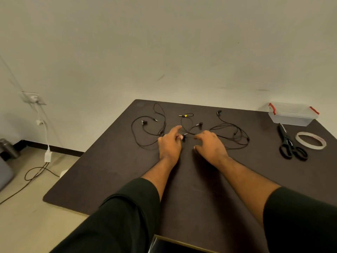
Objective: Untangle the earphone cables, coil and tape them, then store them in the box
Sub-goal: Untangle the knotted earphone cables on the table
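Observation:
Black earphone cables lie loose across the far part of the dark table (109,170): one tangle at the left (147,132), a middle one with a yellow tag near its plug (185,115), and a denser tangle at the right (235,136). My left hand (170,145) is over the middle cable with its index finger stretched forward and its thumb tip beside a black earbud (184,137). My right hand (209,143) hovers just right of it, its loosely curled fingers holding nothing. The clear lidded box (293,115) with red latches stands at the far right.
Black scissors (290,143) and a roll of clear tape (311,140) lie in front of the box. Left of the table, a wall socket (32,98) feeds a white charger and cables down onto the floor. A shiny dark edge (173,245) shows at the bottom.

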